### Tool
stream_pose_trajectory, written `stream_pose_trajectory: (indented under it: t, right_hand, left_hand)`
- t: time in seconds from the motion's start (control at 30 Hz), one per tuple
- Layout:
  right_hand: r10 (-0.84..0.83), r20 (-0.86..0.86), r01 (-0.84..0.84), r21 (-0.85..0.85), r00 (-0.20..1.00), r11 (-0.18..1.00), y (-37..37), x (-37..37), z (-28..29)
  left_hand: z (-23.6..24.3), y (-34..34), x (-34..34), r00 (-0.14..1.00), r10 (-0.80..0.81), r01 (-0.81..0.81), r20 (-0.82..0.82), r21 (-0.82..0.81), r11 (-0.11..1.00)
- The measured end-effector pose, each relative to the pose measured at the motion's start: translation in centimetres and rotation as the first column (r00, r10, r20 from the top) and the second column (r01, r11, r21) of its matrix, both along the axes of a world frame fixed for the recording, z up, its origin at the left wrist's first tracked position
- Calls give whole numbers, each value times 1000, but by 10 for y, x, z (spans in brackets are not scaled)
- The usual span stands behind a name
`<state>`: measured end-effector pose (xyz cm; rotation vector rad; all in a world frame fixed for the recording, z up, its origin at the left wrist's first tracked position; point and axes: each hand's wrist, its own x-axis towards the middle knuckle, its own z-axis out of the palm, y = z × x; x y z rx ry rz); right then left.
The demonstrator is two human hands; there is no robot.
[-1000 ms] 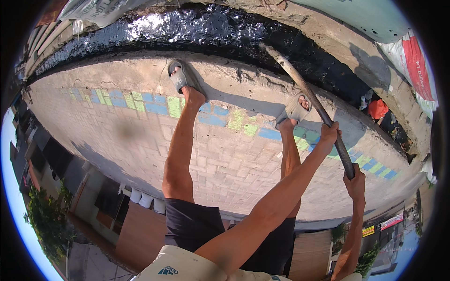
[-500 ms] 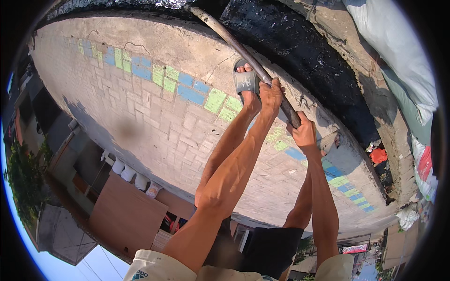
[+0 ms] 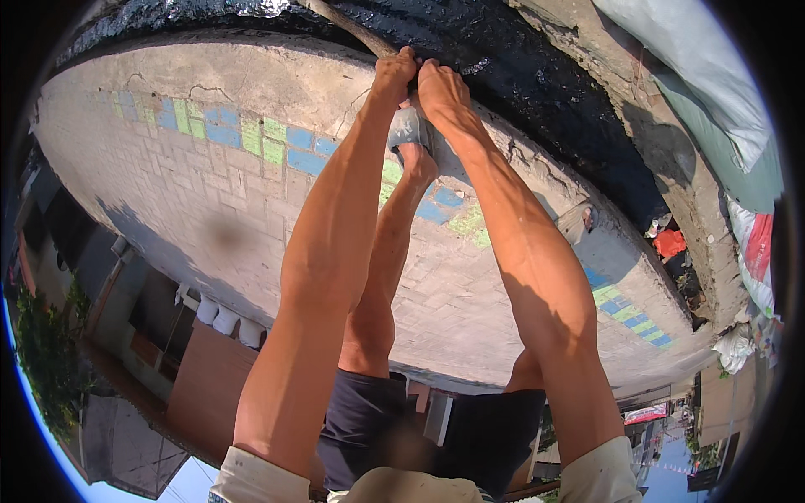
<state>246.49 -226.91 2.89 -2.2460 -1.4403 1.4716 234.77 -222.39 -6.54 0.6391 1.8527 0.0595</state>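
Note:
Both my arms are stretched far forward to the edge of a drain filled with black sludge (image 3: pixel 520 71). My left hand (image 3: pixel 392 77) is wrapped round a wooden pole (image 3: pixel 356 29), which slants up and left over the drain and leaves the top of the picture. Close beside it, my right hand (image 3: pixel 443 88) is closed at the pole's near end, its fingers curled over and mostly hiding the wood. The pole's far end is out of sight. Just below my hands, a foot in a grey slide sandal (image 3: pixel 407 128) rests near the concrete edge.
A concrete kerb (image 3: pixel 277 71) borders the drain, with paving bricks (image 3: pixel 210 184) painted partly blue and green. Across the drain lie white sacks (image 3: pixel 713 67). Red litter (image 3: pixel 669 243) sits in the drain at right. White bags (image 3: pixel 225 320) stand by a building wall at lower left.
Both hands have moved forward and left, pushing the pole further out over the drain. My right hand has come up close beside the left. The view has shifted slightly.

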Motion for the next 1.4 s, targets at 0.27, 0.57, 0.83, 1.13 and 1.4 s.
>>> stream_pose_trajectory:
  t: [0.27, 0.57, 0.83, 1.13, 1.4]
  right_hand:
    - [-73, -184, 55, -102, 980, 993, -171, 153, -12]
    - [-396, -140, 354, -253, 907, 900, -359, 333, 43]
    - [-375, -11, 348, -351, 927, 869, -450, 434, 170]
    - [-192, 250, 289, -448, 949, 846, -528, 481, 280]
    - [-218, -7, 199, -378, 976, 904, -364, 311, 216]
  left_hand:
    - [25, -164, 160, 987, -60, 67, -146, 43, 997]
    - [65, -309, 353, 935, -240, 299, 262, -216, 930]
    - [39, -396, 410, 776, 231, -42, 587, -318, 947]
    - [187, -494, 491, 646, 636, -393, 423, -529, 752]
    - [153, -343, 289, 650, 661, -628, 376, -224, 745]
